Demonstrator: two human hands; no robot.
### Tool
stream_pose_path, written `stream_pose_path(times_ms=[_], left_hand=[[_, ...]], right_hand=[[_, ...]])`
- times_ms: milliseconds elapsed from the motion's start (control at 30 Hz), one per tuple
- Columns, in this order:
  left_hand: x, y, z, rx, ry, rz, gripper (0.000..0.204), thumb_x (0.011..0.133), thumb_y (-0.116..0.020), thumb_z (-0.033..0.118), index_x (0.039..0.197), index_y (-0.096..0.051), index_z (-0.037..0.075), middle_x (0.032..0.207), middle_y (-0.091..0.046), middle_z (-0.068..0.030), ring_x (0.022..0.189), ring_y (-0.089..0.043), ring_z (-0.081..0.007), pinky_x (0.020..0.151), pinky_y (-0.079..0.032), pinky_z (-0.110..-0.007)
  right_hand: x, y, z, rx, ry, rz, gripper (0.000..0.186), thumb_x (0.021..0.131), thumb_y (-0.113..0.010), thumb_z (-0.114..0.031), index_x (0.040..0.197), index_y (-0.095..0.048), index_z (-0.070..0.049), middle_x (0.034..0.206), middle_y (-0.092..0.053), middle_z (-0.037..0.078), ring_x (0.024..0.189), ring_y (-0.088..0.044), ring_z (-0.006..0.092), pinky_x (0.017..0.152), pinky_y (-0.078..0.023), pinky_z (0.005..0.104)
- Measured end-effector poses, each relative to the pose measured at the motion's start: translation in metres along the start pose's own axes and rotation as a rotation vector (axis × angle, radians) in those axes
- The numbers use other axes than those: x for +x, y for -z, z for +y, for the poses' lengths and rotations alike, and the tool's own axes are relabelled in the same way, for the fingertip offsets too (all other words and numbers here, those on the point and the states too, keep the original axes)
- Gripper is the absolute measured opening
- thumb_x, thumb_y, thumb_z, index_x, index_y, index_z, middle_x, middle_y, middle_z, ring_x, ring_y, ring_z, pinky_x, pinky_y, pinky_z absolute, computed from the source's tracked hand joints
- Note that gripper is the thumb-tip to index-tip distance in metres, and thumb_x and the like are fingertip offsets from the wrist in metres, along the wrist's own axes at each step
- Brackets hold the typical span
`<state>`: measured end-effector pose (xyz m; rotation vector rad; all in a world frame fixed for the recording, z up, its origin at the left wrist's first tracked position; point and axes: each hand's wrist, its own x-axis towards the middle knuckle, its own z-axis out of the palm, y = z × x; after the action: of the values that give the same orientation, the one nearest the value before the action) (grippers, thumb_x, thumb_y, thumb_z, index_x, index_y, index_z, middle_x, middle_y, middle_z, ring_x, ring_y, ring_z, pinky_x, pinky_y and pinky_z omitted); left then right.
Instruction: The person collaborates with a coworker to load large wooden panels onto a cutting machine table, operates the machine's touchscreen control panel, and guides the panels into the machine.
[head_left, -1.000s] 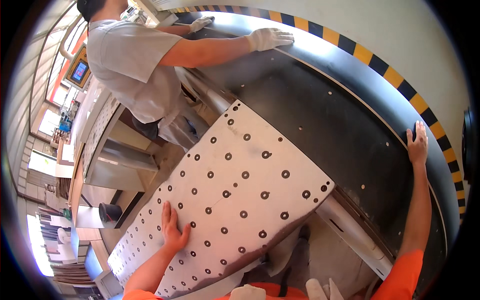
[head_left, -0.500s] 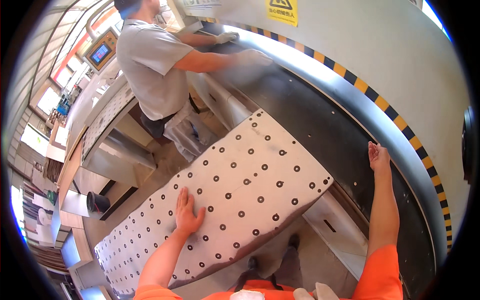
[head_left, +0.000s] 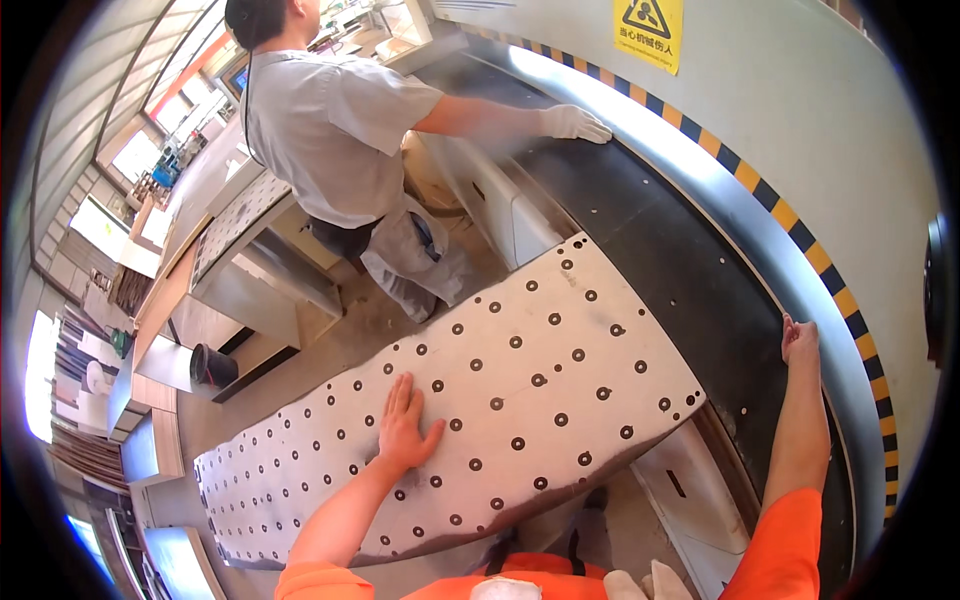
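My left hand [head_left: 407,430] lies flat, fingers stretched, on a white tabletop [head_left: 540,420] dotted with dark round fittings. It holds nothing. Farther right, my right hand [head_left: 799,342] has its fingers drawn together at a thin pale line along the far edge of a long dark surface [head_left: 640,235]. Whether something thin is pinched there, I cannot make out. A curved-looking shiny metal bar [head_left: 745,205] runs just beyond those fingertips. At the far end of the same dark surface, a co-worker's white-gloved hand [head_left: 577,124] rests flat near the same line.
The co-worker [head_left: 330,130] in a grey shirt stands beyond the white table. Black-and-yellow striping [head_left: 745,175] edges the large pale machine [head_left: 780,110], which bears a yellow warning sign [head_left: 648,32]. A black bucket [head_left: 213,368] stands at the left by wooden benches.
My view has shifted, so the scene sits differently. My left hand stays flat on the white table; my right hand stays by the pale line. The co-worker's near gloved hand settles at the bar.
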<state>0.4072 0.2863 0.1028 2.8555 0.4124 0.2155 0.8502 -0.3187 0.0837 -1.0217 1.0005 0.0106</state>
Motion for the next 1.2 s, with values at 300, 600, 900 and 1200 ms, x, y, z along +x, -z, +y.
stream_pose_path(times_ms=[300, 600, 900, 1200], left_hand=[[0.004, -0.003, 0.005, 0.009, -0.015, -0.003, 0.064, 0.081, -0.064, 0.035, 0.124, -0.052, -0.011, 0.151, -0.029, -0.0276, 0.142, -0.024, -0.0410, 0.115, -0.023, -0.047], [-0.002, 0.003, 0.005, 0.016, 0.064, 0.023, 0.065, 0.083, -0.064, 0.037, 0.127, -0.051, -0.008, 0.150, -0.030, -0.0267, 0.142, -0.025, -0.0397, 0.116, -0.023, -0.046], [-0.012, 0.009, -0.001, 0.013, 0.025, 0.008, 0.064, 0.088, -0.057, 0.041, 0.128, -0.049, -0.008, 0.151, -0.027, -0.0271, 0.143, -0.022, -0.0391, 0.118, -0.019, -0.044], [-0.011, 0.000, -0.002, -0.034, 0.005, 0.068, 0.063, 0.087, -0.059, 0.040, 0.126, -0.050, -0.008, 0.151, -0.026, -0.0269, 0.142, -0.022, -0.0410, 0.117, -0.020, -0.046]], right_hand=[[-0.003, 0.004, -0.009, 0.014, -0.005, -0.041, 0.036, 0.093, -0.034, -0.011, 0.086, -0.067, 0.002, 0.079, -0.072, 0.007, 0.057, -0.068, 0.0104, 0.041, -0.049, 0.0156], [0.081, 0.039, 0.010, -0.012, 0.611, -0.466, 0.026, 0.093, -0.057, -0.004, 0.070, -0.050, 0.005, 0.074, -0.050, 0.006, 0.069, -0.057, 0.0117, 0.062, -0.054, 0.0165], [0.088, 0.014, 0.008, 0.032, 0.204, -0.243, 0.036, 0.092, -0.034, -0.015, 0.099, -0.061, 0.009, 0.099, -0.069, 0.013, 0.071, -0.068, 0.0104, 0.053, -0.053, 0.0126], [0.061, 0.003, -0.003, -0.037, 0.133, -0.104, 0.051, 0.099, -0.026, -0.028, 0.111, -0.063, 0.005, 0.104, -0.070, 0.007, 0.081, -0.068, 0.0101, 0.061, -0.053, 0.0127]])
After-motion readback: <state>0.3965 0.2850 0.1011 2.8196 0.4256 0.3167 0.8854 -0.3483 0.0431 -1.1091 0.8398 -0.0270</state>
